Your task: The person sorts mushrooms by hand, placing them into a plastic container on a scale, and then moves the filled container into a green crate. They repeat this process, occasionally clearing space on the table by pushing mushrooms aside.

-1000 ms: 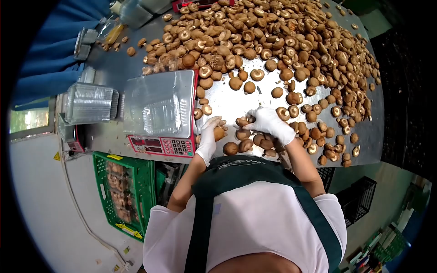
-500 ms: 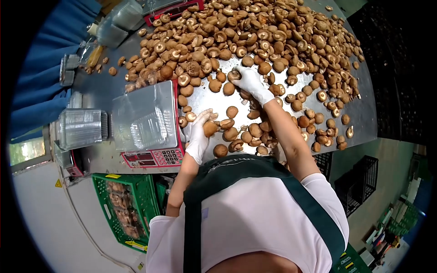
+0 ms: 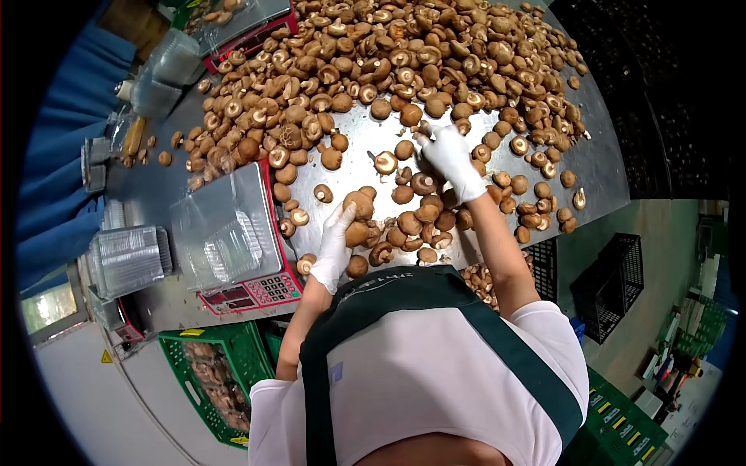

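My left hand point(image 3: 334, 247), in a white glove, is closed around a brown shiitake mushroom point(image 3: 359, 204). Several more shiitake lie close beside it on the metal table. My right hand point(image 3: 452, 161), also gloved, reaches over the table with its fingers bent and slightly apart, and I see no mushroom between them. Its fingertips are near the front edge of the big mushroom pile point(image 3: 420, 58). A shiitake with its pale gills up point(image 3: 385, 162) lies between my hands, and a darker one point(image 3: 423, 183) sits beside my right wrist.
Left of my hands stands a red-framed scale point(image 3: 252, 293) with a clear plastic tray point(image 3: 225, 245) on it. Stacked clear trays point(image 3: 128, 260) stand further left. A green crate point(image 3: 175, 369) with packed mushrooms is below. Another scale point(image 3: 256, 35) is at the back left.
My right hand has let go of the mushroom it held and moved a little right. My left hand has lifted a mushroom among those near it. The view has shifted.
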The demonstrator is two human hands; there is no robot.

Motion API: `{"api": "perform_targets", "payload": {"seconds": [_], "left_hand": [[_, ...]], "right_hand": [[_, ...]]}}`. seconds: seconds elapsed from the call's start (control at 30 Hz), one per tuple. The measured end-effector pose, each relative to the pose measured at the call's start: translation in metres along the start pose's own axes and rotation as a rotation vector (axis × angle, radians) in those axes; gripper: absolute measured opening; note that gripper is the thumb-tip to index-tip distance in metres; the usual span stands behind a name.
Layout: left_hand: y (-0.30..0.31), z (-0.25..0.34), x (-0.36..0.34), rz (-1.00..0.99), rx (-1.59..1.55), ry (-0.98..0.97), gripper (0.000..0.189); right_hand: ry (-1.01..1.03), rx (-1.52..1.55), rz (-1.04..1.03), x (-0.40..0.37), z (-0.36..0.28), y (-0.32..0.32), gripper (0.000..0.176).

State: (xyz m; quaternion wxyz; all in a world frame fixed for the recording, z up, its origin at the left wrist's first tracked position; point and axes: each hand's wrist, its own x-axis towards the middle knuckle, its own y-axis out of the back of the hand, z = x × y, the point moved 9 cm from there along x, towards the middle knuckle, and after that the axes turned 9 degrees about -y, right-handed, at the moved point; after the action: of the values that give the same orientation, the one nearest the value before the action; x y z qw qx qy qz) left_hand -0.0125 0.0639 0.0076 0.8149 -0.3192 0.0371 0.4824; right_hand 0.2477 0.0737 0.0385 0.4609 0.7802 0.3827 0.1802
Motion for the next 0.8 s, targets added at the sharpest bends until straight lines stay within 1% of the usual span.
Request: {"api": "perform_targets", "payload": {"seconds": [0.03,0.1,0.13,0.17,0.2,0.23,0.3,0.37,0.43,0.5,0.53,0.57,0.6,0.63,0.7,0.73,0.77,0.8], "left_hand": [[0.0,0.002,0.0,0.038,-0.044,0.015,0.038],[0.002,0.004,0.004,0.056,-0.035,0.005,0.04],[0.002,0.002,0.004,0.067,-0.096,0.04,0.043],[0.003,0.0,0.004,0.081,-0.158,0.076,0.045],[0.007,-0.003,0.005,0.127,-0.139,0.088,0.049],[0.009,-0.004,0.005,0.13,-0.14,0.084,0.049],[0.011,-0.009,0.006,0.144,-0.241,0.125,0.048],[0.016,-0.015,0.006,0.111,-0.276,0.133,0.046],[0.011,-0.013,-0.001,0.073,-0.31,0.145,0.044],[0.0,0.022,-0.014,0.009,-0.152,-0.11,0.041],[0.004,0.024,-0.013,-0.083,-0.098,-0.201,0.04],[0.019,0.011,-0.011,-0.027,-0.267,-0.07,0.04],[0.022,0.01,-0.012,-0.03,-0.346,-0.044,0.039],[0.024,0.009,-0.014,-0.031,-0.423,-0.016,0.039],[0.038,0.004,-0.014,0.031,-0.391,-0.018,0.036],[0.041,0.002,-0.013,0.037,-0.375,-0.019,0.033],[0.04,-0.001,-0.013,0.025,-0.369,-0.008,0.033],[0.036,-0.001,-0.014,-0.009,-0.357,0.004,0.032]], "right_hand": [[-0.055,-0.073,0.054,0.02,0.015,0.001,0.034],[-0.07,-0.123,0.034,0.048,0.024,-0.002,0.041],[-0.064,-0.068,0.046,0.052,0.013,0.003,0.044],[-0.11,-0.156,-0.003,0.053,0.008,0.002,0.045],[-0.036,-0.192,0.032,0.055,0.0,-0.005,0.047],[0.037,-0.228,0.071,0.057,-0.007,-0.009,0.048],[0.126,-0.223,-0.06,0.041,-0.022,-0.032,0.044],[0.24,-0.388,0.016,0.015,-0.034,-0.046,0.039],[0.157,-0.147,-0.193,-0.018,-0.042,-0.042,0.036],[0.266,-0.298,-0.234,-0.051,-0.047,-0.052,0.036],[0.352,-0.182,-0.234,-0.069,-0.047,-0.049,0.036],[0.433,-0.067,-0.232,-0.086,-0.047,-0.045,0.036],[0.221,-0.086,-0.492,-0.093,-0.038,-0.041,0.035],[0.242,0.033,-0.475,-0.097,-0.032,-0.038,0.033],[0.207,0.219,-0.35,-0.093,-0.011,-0.01,0.032],[0.077,0.173,-0.33,-0.082,0.01,-0.004,0.031],[0.138,0.251,-0.059,-0.074,0.022,0.024,0.027],[0.073,0.201,0.041,-0.066,0.04,0.044,0.025]]}}
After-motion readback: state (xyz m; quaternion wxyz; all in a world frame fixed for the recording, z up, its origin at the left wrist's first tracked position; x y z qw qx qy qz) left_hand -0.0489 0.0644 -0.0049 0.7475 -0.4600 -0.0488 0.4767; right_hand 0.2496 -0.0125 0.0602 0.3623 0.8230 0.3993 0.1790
